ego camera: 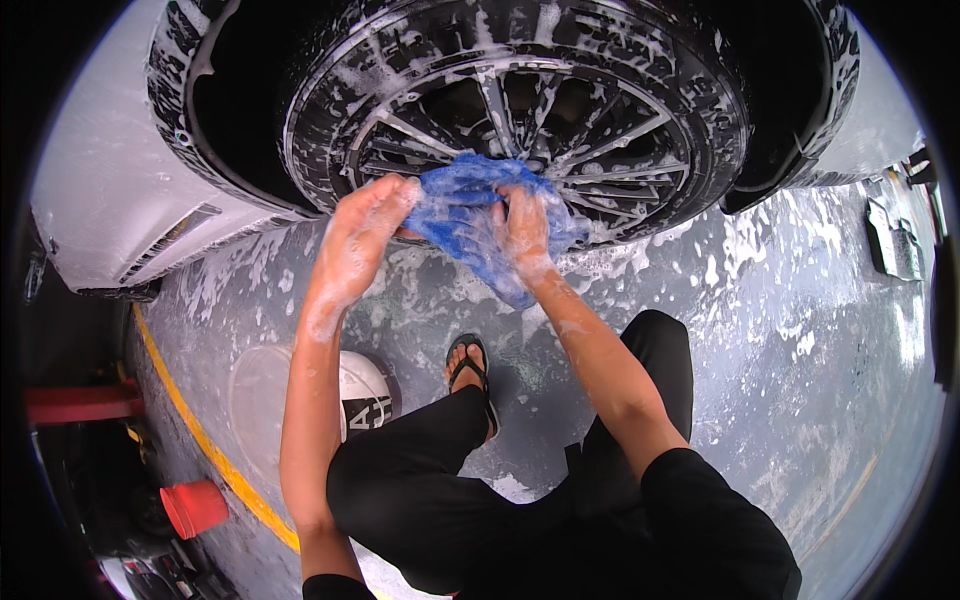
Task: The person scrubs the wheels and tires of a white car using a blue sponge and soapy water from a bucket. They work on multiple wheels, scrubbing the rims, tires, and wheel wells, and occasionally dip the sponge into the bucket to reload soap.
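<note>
A blue cloth [469, 217], wet with suds, is spread between my two hands in front of the lower part of a soapy multi-spoke car wheel [491, 105]. My left hand [371, 217], foamy to the wrist, grips the cloth's left edge with bent fingers. My right hand [525, 221] is closed on the cloth's middle, its fingertips hidden in the folds. The cloth's lower corner hangs below my right hand. Foam streaks the black tire [330, 112] around the rim.
Foam-covered white body panels [112, 165] flank the wheel arch. On the wet grey floor [750, 337], a white bucket [364, 382] with lettering stands beside my left forearm, next to a translucent round container [255, 397]. A red bucket [199, 510] stands beyond the yellow line. A dark object [892, 240] lies far right.
</note>
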`<action>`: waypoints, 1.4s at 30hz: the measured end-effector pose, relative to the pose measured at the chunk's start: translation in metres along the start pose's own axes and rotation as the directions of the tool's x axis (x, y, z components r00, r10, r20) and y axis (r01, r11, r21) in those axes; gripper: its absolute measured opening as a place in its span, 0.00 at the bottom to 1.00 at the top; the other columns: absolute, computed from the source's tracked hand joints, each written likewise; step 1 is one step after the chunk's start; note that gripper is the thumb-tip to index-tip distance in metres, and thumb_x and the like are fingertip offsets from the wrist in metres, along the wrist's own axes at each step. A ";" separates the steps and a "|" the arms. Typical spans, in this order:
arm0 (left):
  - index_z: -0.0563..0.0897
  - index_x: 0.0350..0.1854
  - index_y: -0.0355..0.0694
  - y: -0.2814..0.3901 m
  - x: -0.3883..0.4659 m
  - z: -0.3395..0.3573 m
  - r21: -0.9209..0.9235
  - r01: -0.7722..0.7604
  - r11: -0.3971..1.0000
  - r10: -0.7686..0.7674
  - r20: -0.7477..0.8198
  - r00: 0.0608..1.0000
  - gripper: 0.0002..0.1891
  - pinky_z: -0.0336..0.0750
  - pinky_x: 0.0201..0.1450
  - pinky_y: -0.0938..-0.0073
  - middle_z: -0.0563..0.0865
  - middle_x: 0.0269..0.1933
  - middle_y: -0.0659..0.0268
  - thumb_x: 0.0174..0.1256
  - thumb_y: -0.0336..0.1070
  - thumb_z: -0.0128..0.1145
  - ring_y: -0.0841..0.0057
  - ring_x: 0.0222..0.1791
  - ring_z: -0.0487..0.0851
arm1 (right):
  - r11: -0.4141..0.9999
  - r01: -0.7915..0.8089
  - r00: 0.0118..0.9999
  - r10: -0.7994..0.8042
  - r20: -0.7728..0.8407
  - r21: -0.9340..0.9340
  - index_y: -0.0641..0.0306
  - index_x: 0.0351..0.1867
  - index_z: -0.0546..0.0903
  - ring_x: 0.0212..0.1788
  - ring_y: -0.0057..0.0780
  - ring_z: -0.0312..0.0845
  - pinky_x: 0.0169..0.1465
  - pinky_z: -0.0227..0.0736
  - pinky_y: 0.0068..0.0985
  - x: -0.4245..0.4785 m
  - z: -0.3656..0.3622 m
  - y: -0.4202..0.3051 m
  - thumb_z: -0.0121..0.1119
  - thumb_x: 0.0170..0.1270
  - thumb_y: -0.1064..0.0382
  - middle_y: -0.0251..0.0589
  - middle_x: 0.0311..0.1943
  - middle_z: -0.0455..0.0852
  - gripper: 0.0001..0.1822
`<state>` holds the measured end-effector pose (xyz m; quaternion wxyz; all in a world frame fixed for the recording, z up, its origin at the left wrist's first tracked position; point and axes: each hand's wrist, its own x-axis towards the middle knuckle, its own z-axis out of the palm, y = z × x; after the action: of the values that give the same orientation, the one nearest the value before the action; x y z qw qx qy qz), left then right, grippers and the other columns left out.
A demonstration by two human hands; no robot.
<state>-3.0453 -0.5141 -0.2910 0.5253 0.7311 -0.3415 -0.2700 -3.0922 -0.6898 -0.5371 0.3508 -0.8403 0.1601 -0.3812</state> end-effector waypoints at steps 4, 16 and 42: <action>0.85 0.45 0.32 -0.065 -0.009 0.020 0.160 0.309 0.937 -0.302 -0.067 0.951 0.18 0.80 0.54 0.70 0.86 0.43 0.65 0.82 0.46 0.57 0.76 0.44 0.84 | 0.990 -0.137 0.979 0.140 0.151 -0.026 0.65 0.55 0.74 0.46 0.57 0.82 0.52 0.76 0.44 -0.035 -0.025 0.016 0.58 0.66 0.73 0.55 0.46 0.84 0.16; 0.85 0.42 0.32 0.018 -0.023 -0.013 0.192 -0.097 0.977 0.085 0.071 0.994 0.19 0.77 0.49 0.71 0.86 0.43 0.66 0.71 0.47 0.71 0.78 0.43 0.82 | 0.268 -0.183 0.789 0.614 -0.021 0.946 0.61 0.69 0.71 0.63 0.37 0.76 0.71 0.69 0.38 -0.005 -0.073 -0.050 0.54 0.80 0.48 0.47 0.62 0.80 0.25; 0.74 0.76 0.38 0.021 -0.203 -0.052 0.258 0.024 0.966 0.163 -0.678 0.717 0.34 0.68 0.77 0.57 0.73 0.78 0.48 0.68 0.37 0.70 0.54 0.78 0.70 | -0.473 -0.536 0.721 0.175 0.671 0.699 0.61 0.57 0.79 0.53 0.37 0.86 0.61 0.82 0.41 0.093 0.004 -0.306 0.61 0.72 0.49 0.42 0.52 0.87 0.21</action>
<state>-3.1366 -0.3297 -0.2485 0.5289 0.8251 -0.1782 0.0884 -3.0273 -0.5227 -0.2723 0.9858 -0.1335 0.0404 -0.0938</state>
